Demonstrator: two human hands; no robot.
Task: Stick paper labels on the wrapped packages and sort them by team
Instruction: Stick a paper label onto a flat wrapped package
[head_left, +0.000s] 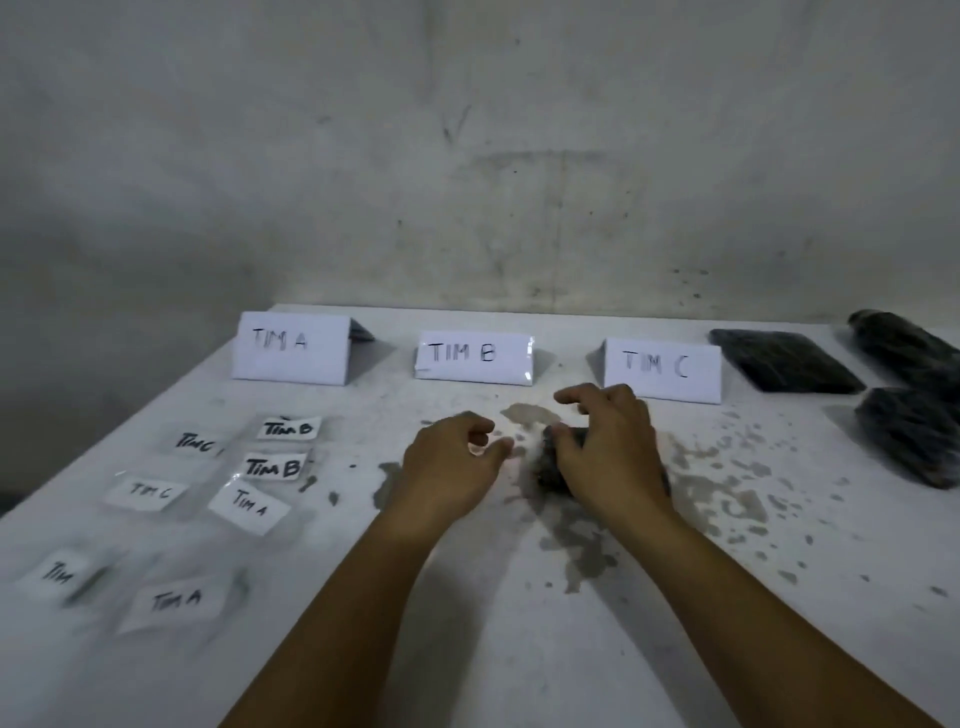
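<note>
small dark plastic-wrapped package (551, 462) mid-tabletop, below TIM B sign | right hand (610, 447) grasping it, nearer | left hand (452, 465) loosely curled, holding nothing, just left | long axis unclear

Both bare forearms reach forward, left hand (449, 462) and right hand (605, 441) loosely curled.

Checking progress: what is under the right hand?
A dark wrapped package lies under the right hand on the table. The hand covers most of it, so any label there is hidden.
</note>
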